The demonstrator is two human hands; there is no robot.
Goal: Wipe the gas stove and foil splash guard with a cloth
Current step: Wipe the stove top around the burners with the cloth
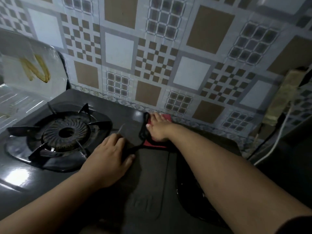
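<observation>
cloth [156,130] | flat, runs front-to-back | right hand [158,129] presses it on stove [128,115]

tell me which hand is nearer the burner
Left. The left hand lies on the stove top just right of the burner; the right hand presses the red cloth farther right.

Patterned tile wall [168,53] in brown, white and grey squares, dim room light, white cable [280,134] at right
</observation>
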